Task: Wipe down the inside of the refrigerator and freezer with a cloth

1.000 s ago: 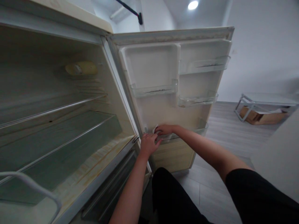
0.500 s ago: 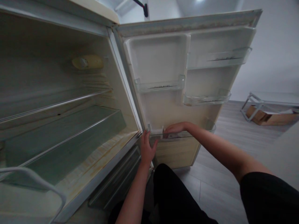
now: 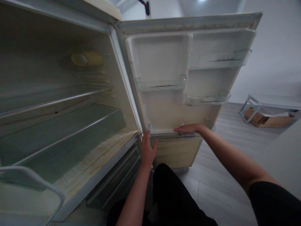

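Down at the foot of the open fridge door [image 3: 169, 106], both hands at work on the lowest door bin [image 3: 164, 133]. Left hand [image 3: 148, 150] pressed flat against the bin's left end, close to the hinge corner, fingers [image 3: 147, 138] straight and pointing up, thumb spread to the side, palm open, gripping nothing. Right hand [image 3: 188, 128] reaching in from the right, laid palm-down along the bin's top edge, fingers stretched flat toward the left, also open and holding nothing, though hard to tell whether the fingertips hook over the rim. Bin itself seated at the bottom of the door's inner liner, just above the yellowed lower panel [image 3: 176, 150]. Higher up on the door, three clear shelves: middle-left shelf [image 3: 161, 84], middle-right shelf [image 3: 207, 99] a touch lower, top-right shelf [image 3: 219, 59] well above. Over on the left, fridge cavity [image 3: 58, 103] wide open, glass shelf [image 3: 66, 128] with a metal trim strip, yellow lamp cover [image 3: 87, 58] up on the back wall. Far right across the grey floor, low table [image 3: 270, 102] with a cardboard box [image 3: 265, 119] tucked under it. Black-clad knee [image 3: 174, 194] between the arms.
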A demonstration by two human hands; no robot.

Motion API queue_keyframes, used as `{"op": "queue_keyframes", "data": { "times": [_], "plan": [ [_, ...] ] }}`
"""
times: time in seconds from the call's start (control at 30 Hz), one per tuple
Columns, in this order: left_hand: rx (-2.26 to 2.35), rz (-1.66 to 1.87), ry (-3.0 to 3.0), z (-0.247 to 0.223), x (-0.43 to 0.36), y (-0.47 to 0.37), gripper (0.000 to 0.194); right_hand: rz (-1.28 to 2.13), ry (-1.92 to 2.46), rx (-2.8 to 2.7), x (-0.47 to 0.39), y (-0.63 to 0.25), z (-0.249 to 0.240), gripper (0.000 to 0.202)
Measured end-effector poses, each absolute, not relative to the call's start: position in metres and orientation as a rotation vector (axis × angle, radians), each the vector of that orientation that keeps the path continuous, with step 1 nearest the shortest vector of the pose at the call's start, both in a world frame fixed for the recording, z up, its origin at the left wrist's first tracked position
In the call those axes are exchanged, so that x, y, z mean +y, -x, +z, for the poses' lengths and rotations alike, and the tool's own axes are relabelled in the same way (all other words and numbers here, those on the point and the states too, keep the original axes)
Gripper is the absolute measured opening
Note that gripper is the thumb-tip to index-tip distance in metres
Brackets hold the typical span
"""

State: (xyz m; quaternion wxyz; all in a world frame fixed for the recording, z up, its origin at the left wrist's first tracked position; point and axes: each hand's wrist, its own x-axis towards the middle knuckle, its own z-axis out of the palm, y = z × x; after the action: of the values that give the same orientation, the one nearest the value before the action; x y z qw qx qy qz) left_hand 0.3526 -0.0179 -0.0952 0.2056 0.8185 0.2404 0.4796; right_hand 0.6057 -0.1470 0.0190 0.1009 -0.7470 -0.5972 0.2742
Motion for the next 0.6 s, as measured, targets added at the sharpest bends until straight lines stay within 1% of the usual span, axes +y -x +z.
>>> {"op": "queue_keyframes", "data": {
  "times": [0.07,0.13,0.2,0.27,0.33,0.4,0.43,0.47,0.53,0.6],
  "plan": [
    [0.63,1.278,-2.261,-0.097,-0.016,-0.349,0.066,0.795,2.202,-1.939,-0.113,-0.566,0.022,0.079],
    [0.578,1.204,-2.231,-0.102,-0.013,-0.344,0.067,0.563,2.279,-2.055,-0.084,-0.529,0.023,0.082],
    [0.529,1.132,-2.172,-0.109,-0.011,-0.336,0.068,0.389,2.28,-2.114,-0.063,-0.502,0.021,0.074],
    [0.496,1.087,-2.084,-0.117,-0.009,-0.327,0.07,0.254,2.213,-2.056,-0.055,-0.487,0.019,0.061],
    [0.499,1.061,-2.016,-0.125,-0.008,-0.317,0.068,-0.003,2.126,-1.832,-0.058,-0.48,0.017,0.05],
    [0.543,1.064,-1.986,-0.131,-0.007,-0.307,0.064,-0.305,1.975,-1.562,-0.072,-0.475,0.016,0.045],
    [0.571,1.077,-1.981,-0.133,-0.005,-0.303,0.061,-0.402,1.869,-1.485,-0.08,-0.472,0.017,0.043],
    [0.593,1.096,-1.976,-0.134,-0.003,-0.3,0.059,-0.446,1.756,-1.477,-0.088,-0.467,0.017,0.042],
    [0.602,1.137,-1.972,-0.136,0.001,-0.296,0.056,-0.42,1.59,-1.617,-0.099,-0.457,0.015,0.04],
    [0.589,1.15,-1.967,-0.135,0.005,-0.296,0.056,-0.367,1.597,-1.784,-0.1,-0.45,0.01,0.039]
  ]
}}
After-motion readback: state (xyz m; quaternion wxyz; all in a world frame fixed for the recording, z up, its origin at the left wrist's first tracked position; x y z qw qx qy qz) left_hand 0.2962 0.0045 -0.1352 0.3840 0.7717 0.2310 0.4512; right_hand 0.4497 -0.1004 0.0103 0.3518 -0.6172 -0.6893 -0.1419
